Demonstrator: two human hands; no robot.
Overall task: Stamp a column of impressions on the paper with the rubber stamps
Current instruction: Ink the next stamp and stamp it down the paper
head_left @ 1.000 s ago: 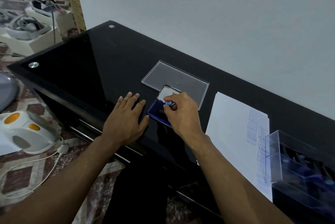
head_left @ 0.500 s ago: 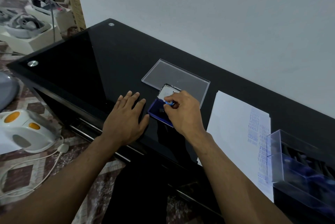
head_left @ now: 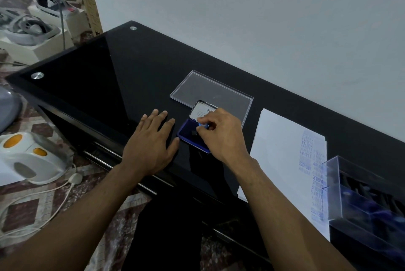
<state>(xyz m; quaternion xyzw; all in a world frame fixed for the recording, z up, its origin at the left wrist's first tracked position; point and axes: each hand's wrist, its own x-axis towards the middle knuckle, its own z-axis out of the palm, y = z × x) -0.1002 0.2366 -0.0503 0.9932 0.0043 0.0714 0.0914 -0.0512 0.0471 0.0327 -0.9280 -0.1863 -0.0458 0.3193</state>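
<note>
Our right hand (head_left: 221, 132) has its fingers (head_left: 202, 119) curled and pinched tight on a small light-blue rubber stamp (head_left: 203, 125). We hold the stamp down over the blue ink pad (head_left: 190, 137), which sits in an open little case with its lid (head_left: 202, 110) tipped up behind it. We cannot tell if the stamp face is touching the ink, because our hand hides it. Our left hand (head_left: 151, 145) lies flat on the black glass worktop (head_left: 109, 77), with its fingers straight and a little spread, holding nothing. Its thumb is just beside the near left corner of the ink pad. Behind the ink pad case lies a flat clear plastic lid (head_left: 210, 93). To the right of our right hand lies the white paper (head_left: 278, 150), near the front edge of the worktop. It has blue stamped words along its right side, in rows running toward us. Some of them say SAMPLE. A clear plastic box (head_left: 359, 200) stands at the right, over the right edge of the paper, with dark and blue things inside that are too blurry to tell. On the floor to the left we see a white kettle (head_left: 28, 159) with orange spots and a white cord (head_left: 50, 200).
</note>
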